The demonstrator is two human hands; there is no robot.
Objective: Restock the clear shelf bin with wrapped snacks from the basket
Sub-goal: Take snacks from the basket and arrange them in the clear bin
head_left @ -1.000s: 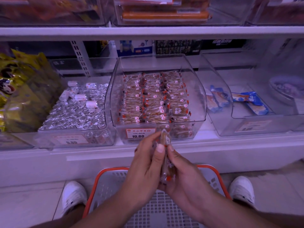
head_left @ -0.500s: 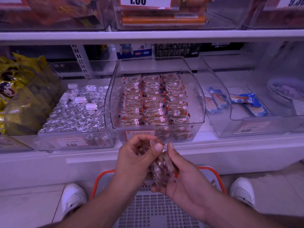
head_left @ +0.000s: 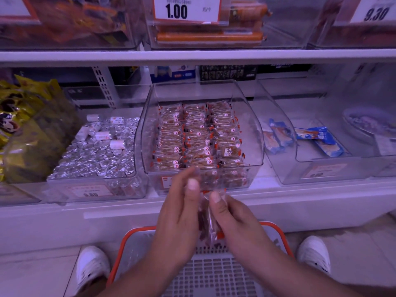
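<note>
Left hand (head_left: 182, 213) and right hand (head_left: 233, 219) clasped around small stack of wrapped snacks (head_left: 206, 219), held above basket (head_left: 126, 243), at 6 o'clock from clear shelf bin (head_left: 252, 133). Likely light, crinkly, slippery, brittle; best gripped across flat faces.

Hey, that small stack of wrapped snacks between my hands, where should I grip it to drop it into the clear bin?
Probably pinch the wrapped snacks across their flat faces near the upper end, left hand and right hand on opposite sides. The stack stands on edge over the basket, so it could go down from above into the clear bin, whose rows also stand on edge.
</note>
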